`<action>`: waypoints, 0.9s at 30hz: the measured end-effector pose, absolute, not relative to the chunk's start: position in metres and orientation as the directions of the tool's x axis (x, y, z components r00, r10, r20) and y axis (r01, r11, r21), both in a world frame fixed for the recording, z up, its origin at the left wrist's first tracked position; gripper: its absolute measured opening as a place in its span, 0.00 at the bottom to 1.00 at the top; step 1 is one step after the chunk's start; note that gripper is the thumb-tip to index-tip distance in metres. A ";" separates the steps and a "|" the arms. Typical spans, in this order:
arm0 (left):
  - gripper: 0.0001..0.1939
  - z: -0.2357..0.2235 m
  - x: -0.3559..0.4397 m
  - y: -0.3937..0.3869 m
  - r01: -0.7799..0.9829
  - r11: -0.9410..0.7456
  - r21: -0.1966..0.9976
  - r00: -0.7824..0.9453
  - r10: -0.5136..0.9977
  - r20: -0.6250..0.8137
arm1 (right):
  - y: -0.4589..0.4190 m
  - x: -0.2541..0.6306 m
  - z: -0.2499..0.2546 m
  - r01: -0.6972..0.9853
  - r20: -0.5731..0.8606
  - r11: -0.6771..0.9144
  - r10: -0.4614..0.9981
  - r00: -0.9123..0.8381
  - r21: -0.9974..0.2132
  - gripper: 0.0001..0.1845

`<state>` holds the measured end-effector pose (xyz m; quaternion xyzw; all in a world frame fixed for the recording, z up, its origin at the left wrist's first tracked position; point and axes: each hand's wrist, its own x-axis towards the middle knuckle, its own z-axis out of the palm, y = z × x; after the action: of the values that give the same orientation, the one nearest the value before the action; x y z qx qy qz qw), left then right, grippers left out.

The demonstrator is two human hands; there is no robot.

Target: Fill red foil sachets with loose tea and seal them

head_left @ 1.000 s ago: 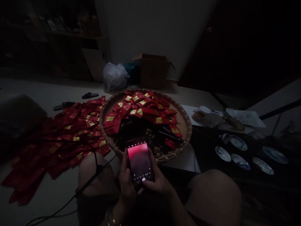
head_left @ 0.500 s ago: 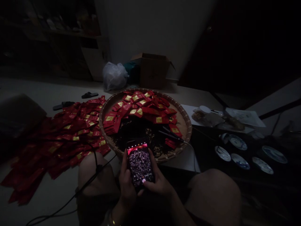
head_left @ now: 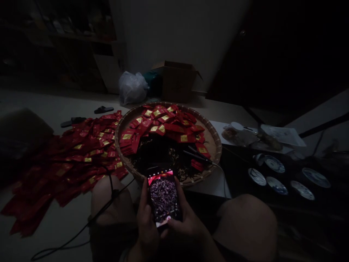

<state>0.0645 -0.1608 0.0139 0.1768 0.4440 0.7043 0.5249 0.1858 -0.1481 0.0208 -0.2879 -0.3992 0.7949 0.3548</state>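
Phone (head_left: 164, 196) lowered slightly, at woven tray's (head_left: 212, 140) near side; left hand (head_left: 147, 222) and right hand (head_left: 187, 220) hold it, fingers around its edges. On-screen framing appears underway; any thumb tap would call for steadiness.

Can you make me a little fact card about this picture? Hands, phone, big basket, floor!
Left hand: holds the phone
Right hand: holds it too
Screen: glowing
Basket: round, with red packets and dark loose bits
Floor: packet pile, slippers
Behind the basket: cardboard box, plastic bag
Right side: patterned dishes
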 end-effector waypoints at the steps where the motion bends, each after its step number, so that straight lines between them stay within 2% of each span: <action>1: 0.34 0.016 0.065 -0.163 -0.591 -0.050 0.805 -0.383 0.896 -0.225 | -0.150 0.186 0.023 -0.334 -0.177 -0.438 0.788 -0.590 -0.835 0.66; 9: 0.34 0.031 0.066 -0.169 -0.596 -0.055 0.801 -0.371 0.904 -0.214 | -0.159 0.187 0.037 -0.314 -0.217 -0.455 0.791 -0.572 -0.833 0.64; 15: 0.35 0.037 0.065 -0.169 -0.576 -0.080 0.814 -0.386 0.904 -0.185 | -0.162 0.186 0.046 -0.363 -0.171 -0.428 0.809 -0.563 -0.828 0.66; 19: 0.35 0.040 0.066 -0.166 -0.590 -0.068 0.805 -0.334 0.928 -0.166 | -0.161 0.187 0.051 -0.378 -0.176 -0.446 0.802 -0.570 -0.811 0.66; 27: 0.35 0.068 0.076 -0.155 -0.662 -0.083 0.745 -0.266 0.955 -0.129 | -0.154 0.191 0.067 -0.439 -0.083 -0.352 0.849 -0.522 -0.827 0.67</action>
<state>0.0758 -0.1550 0.0678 0.2019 0.3633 0.7078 0.5712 0.1914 -0.1537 0.0669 -0.2612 -0.3918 0.7795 0.4131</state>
